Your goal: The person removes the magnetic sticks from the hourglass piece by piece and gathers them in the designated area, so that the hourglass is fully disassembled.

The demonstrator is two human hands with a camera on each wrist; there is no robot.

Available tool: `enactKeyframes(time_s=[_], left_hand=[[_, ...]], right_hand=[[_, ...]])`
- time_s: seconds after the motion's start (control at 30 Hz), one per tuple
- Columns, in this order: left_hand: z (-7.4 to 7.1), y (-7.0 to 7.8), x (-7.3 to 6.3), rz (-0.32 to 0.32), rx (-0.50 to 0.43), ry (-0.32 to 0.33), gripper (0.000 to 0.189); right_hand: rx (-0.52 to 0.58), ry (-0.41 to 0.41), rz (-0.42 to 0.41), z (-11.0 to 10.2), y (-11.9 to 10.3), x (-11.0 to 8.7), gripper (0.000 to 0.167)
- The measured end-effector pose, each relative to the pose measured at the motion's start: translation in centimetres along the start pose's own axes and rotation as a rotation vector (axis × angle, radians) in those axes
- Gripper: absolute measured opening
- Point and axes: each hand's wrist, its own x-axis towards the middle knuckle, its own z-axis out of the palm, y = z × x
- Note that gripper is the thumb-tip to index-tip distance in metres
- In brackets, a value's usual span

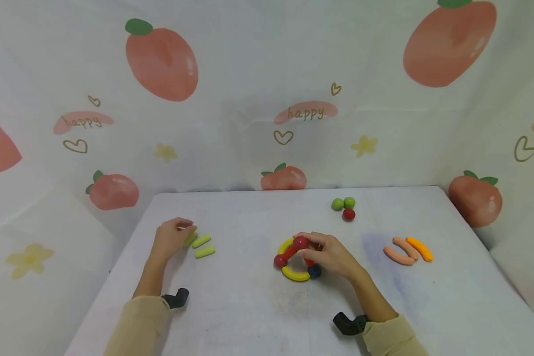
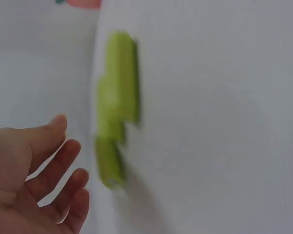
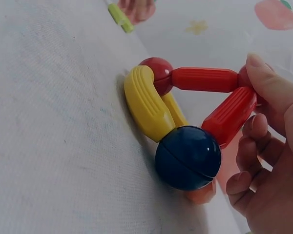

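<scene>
At the table's middle, my right hand point(image 1: 331, 254) pinches a red ball point(image 1: 300, 242) between thumb and fingers. That ball tops a toy frame of rods and balls. Straight red rods point(image 3: 205, 79) slope down from it to another red ball point(image 1: 280, 261) and a dark blue ball point(image 3: 188, 157). Curved yellow rods point(image 1: 295, 274) form a ring low on the table. On the left, my left hand point(image 1: 172, 237) hovers beside several short green rods point(image 1: 204, 251). Its fingers are loosely bent, and the left wrist view shows a gap between them and the blurred green rods point(image 2: 121, 78).
Two green balls point(image 1: 337, 204) and a red ball point(image 1: 348, 214) sit at the back of the white table point(image 1: 249, 306). Two pinkish curved rods point(image 1: 398, 255) and an orange one point(image 1: 420, 249) lie to the right. A printed curtain point(image 1: 231, 138) hangs behind.
</scene>
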Motion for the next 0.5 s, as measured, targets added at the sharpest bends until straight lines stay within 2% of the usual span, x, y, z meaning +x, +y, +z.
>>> enactKeyframes(time_s=[0.1,0.2,0.27,0.33,0.43,0.5], left_hand=[[0.4,3.0,-1.3,0.079,-0.061,0.015,0.034],[2.0,6.9,-2.9,0.187,-0.148,-0.017,0.029],[3.8,9.0,-4.0,0.247,-0.197,-0.072,0.028],[6.0,10.9,-4.8,0.269,-0.232,-0.157,0.031],[9.0,12.8,-5.3,0.29,-0.251,-0.288,0.039],[10.6,13.6,-5.3,0.311,-0.261,-0.34,0.044]], right_hand=[[0.007,0.007,0.002,0.1,-0.1,0.0,0.043],[0.017,0.022,-0.004,0.2,-0.3,0.0,0.041],[0.02,0.034,-0.018,0.3,-0.5,-0.1,0.042],[0.002,0.049,-0.047,0.4,-0.8,-0.1,0.044],[-0.07,0.078,-0.104,0.6,-1.3,-0.3,0.049],[-0.141,0.095,-0.141,0.9,-1.7,-0.4,0.049]])
